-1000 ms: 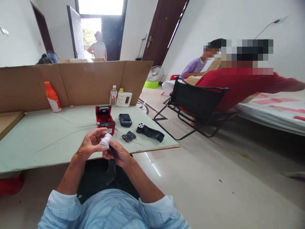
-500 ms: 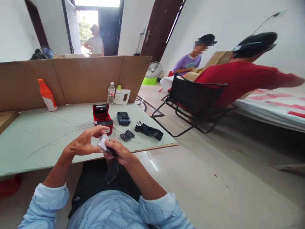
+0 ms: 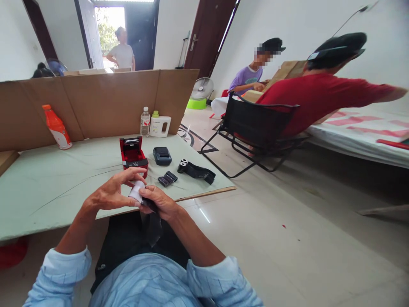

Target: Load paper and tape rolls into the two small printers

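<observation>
Between my two hands, over the table's front edge, is a small white paper roll (image 3: 136, 191). My left hand (image 3: 110, 191) curves around its left side, thumb below and fingers above. My right hand (image 3: 162, 203) grips its right side, with the thumb pressed on it. A black film strip (image 3: 155, 228) hangs from under the right hand over my lap. Just beyond my fingers stands a red and black label printer (image 3: 134, 160) with its lid raised. The inner fingers of the right hand are hidden.
A dark portable printer (image 3: 162, 156), a small black pack (image 3: 167, 178) and a long black strip with white round ends (image 3: 200, 172) lie on the right. Bottles stand along the cardboard screen (image 3: 108, 102). A person in red sits in a black folding chair (image 3: 258, 119); others are farther back.
The view has shifted slightly, so the table and room sit a little farther left and higher. Both hands keep hold of the roll; the hanging strip has swung slightly right.
</observation>
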Demonstrator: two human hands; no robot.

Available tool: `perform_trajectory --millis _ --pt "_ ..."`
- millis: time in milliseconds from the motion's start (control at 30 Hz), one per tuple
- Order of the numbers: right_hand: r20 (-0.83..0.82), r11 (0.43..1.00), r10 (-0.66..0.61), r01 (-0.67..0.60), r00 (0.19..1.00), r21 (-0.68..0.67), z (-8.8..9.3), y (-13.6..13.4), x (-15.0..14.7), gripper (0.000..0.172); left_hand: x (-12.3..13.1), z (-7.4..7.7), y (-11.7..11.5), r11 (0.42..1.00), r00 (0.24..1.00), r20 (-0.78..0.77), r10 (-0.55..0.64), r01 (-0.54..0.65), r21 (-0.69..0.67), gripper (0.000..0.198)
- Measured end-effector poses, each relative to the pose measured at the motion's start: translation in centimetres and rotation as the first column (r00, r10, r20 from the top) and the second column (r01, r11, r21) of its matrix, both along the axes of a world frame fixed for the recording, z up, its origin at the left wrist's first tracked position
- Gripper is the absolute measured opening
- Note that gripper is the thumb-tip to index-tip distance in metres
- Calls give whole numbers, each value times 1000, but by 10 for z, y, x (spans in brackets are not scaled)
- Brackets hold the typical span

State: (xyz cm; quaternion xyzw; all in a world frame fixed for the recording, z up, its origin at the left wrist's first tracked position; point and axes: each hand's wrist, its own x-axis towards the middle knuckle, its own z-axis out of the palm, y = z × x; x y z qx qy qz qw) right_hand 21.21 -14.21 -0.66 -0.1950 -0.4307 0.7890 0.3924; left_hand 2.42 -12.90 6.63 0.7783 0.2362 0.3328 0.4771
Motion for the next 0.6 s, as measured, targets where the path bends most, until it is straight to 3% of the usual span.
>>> perform_trajectory --millis 33,100,233,333,433,500,600 --pt "-1 1000 1 -1 1000 2 0 0 0 52 -1 4 0 999 999 -39 7 -6 31 79" --pt "-82 1000 -31 31 996 -1 0 -1 -2 55 5 2 -3 999 998 28 47 -48 16 79" --pt "-258 997 -80 81 963 -6 1 -4 -10 58 29 -21 -14 968 906 382 182 -97 -231 75" --pt "-262 997 -73 76 962 2 3 -6 -10 57 37 -31 -16 942 864 444 236 -90 -323 73" --pt "-246 997 -77 80 966 2 5 -7 -5 57 30 -25 -10 953 890 411 197 -76 -292 73" --pt "-207 998 -64 66 976 4 5 -5 0 57 21 -15 -5 978 936 328 128 -65 -196 75" --pt "-44 1000 -17 18 999 16 2 1 7 56 9 6 0 996 1000 3 31 -31 79 72"
